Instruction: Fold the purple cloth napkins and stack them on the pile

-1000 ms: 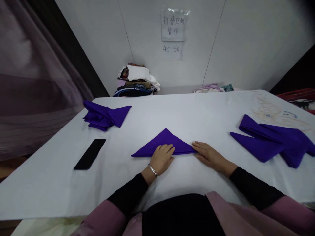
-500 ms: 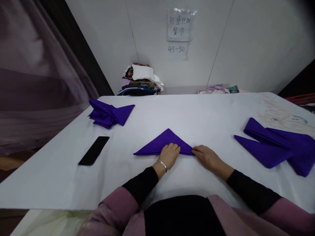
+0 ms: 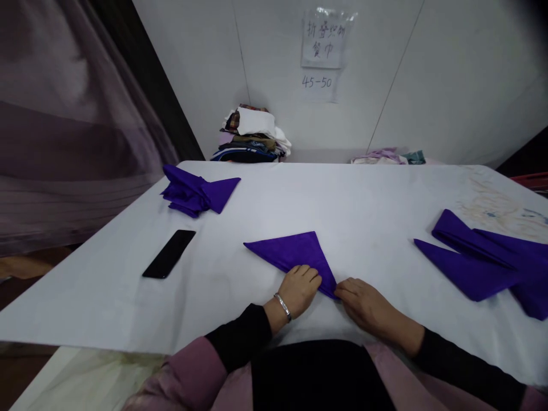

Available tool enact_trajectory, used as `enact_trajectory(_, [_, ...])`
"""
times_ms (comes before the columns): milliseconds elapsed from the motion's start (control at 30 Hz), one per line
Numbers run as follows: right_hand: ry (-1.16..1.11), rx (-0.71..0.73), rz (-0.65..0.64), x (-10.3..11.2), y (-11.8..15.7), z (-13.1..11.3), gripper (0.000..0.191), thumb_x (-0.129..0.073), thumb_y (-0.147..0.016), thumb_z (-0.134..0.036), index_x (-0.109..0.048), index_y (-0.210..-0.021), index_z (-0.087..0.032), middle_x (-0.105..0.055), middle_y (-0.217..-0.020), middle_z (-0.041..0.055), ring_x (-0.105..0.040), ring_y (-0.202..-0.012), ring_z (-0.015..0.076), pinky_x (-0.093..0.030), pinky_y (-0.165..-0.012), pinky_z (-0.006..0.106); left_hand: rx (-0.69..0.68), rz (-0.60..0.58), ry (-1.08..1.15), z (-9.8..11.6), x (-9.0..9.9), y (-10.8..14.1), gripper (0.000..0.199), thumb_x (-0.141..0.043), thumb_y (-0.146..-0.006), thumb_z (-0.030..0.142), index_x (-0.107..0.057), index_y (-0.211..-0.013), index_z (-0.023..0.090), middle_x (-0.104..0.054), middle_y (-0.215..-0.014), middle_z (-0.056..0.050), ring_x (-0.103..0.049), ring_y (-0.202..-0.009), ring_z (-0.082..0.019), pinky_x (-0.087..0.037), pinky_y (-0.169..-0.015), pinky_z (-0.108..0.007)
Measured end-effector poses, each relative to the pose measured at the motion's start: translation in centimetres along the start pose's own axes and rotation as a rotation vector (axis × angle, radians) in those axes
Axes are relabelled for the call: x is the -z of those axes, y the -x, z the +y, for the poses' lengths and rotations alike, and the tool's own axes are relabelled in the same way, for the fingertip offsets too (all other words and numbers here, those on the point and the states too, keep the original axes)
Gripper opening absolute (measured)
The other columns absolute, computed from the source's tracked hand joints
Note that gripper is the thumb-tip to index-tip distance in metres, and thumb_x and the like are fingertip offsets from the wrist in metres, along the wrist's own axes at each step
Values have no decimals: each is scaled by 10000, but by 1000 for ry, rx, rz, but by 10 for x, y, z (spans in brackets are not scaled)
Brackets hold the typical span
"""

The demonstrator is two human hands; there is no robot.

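A purple napkin [image 3: 295, 249], folded into a triangle, lies on the white tabletop in front of me. My left hand [image 3: 299, 290], with a silver bracelet at the wrist, has its fingers curled over the napkin's near edge. At the triangle's near right corner, the fingers of my right hand [image 3: 362, 302] pinch the cloth. The far left point of the napkin lies free on the table.
More purple cloths lie at the far left [image 3: 192, 191] and at the right [image 3: 483, 262]. A black phone [image 3: 169, 254] rests left of the napkin. Stacked clothes [image 3: 252, 134] stand beyond the white table's [image 3: 342, 200] back edge, below a handwritten sign [image 3: 323, 43] on the wall.
The folded napkin has turned clockwise, its right corner coming nearer to me. Both hands have moved slightly closer to me with it. The view has shifted a little.
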State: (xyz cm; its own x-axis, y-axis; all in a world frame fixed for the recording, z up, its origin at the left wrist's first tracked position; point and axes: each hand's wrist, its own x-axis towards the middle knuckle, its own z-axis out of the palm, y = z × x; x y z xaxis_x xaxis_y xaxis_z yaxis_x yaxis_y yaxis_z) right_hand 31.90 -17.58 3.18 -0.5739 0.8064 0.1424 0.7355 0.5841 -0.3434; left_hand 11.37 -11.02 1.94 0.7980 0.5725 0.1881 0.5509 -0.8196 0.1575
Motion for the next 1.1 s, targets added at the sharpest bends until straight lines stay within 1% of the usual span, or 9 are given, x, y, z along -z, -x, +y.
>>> enact_trajectory(133, [-139,34,18,12,4,-2,401,-435,-861,-187,-459,-1260,-213,-579,-1141,110,-534,-1024,239,-446,-869,417,51,88,219,-1,-2,7,223,-461,-854,148,-597,-1025,195,-653,-992,-43,-558,-937,-184,-440,-840,-336])
enact_trajectory(267, [-228,47,25,14,4,4,705,-545,-832,-382,-197,-1427,-234,-373,-1403,126,-339,-1283,280,-338,-1023,466,154,165,529,-2,3,19,274,-463,-818,120,-621,-1020,213,-675,-985,-28,-595,-925,-156,-453,-851,-302])
enact_trajectory(433, [-293,56,46,4,-17,10,686,-553,-829,-391,-241,-1413,-213,-368,-1408,130,-303,-1309,273,-275,-1060,477,291,218,850,1,9,29,213,-471,-824,170,-651,-935,196,-670,-864,-24,-599,-804,-148,-452,-750,-264])
enact_trajectory(533, [-355,56,58,0,-36,10,485,-512,-853,-360,-425,-1311,-224,-506,-1285,116,-440,-1195,271,-345,-1002,464,403,256,992,2,9,35,162,-515,-820,247,-661,-814,177,-635,-734,-3,-558,-691,-133,-431,-662,-241])
enact_trajectory(600, [-461,-11,51,-1,-49,7,328,-481,-871,-369,-553,-1163,-236,-615,-1093,78,-551,-1007,241,-438,-885,408,493,292,1113,1,8,37,177,-542,-809,302,-653,-769,170,-618,-691,8,-541,-665,-130,-426,-638,-237])
enact_trajectory(667, [-601,-100,37,-1,-61,3,249,-464,-882,-394,-617,-982,-224,-640,-878,31,-575,-795,189,-475,-735,329,580,342,1260,0,8,39,204,-566,-798,351,-656,-803,167,-638,-724,2,-560,-701,-145,-441,-669,-253])
enact_trajectory(833, [-817,-214,27,-4,-88,-1,272,-527,-840,-426,-561,-721,-184,-512,-653,-28,-460,-608,115,-400,-580,244,777,480,1553,-8,10,39,298,-656,-722,400,-668,-900,162,-693,-843,-30,-616,-809,-194,-468,-802,-331])
enact_trajectory(967, [-918,-251,-10,-12,-105,3,280,-547,-817,-435,-534,-704,-178,-460,-624,-43,-406,-571,97,-353,-545,235,882,536,1708,-14,9,37,315,-709,-665,353,-657,-899,148,-702,-841,-44,-635,-788,-195,-483,-804,-353])
enact_trajectory(1100, [-979,-280,-70,-20,-118,5,278,-553,-809,-426,-515,-703,-172,-429,-609,-51,-372,-538,84,-309,-499,224,904,588,1742,-25,9,36,353,-741,-611,280,-625,-916,146,-698,-827,-26,-634,-737,-161,-490,-766,-318])
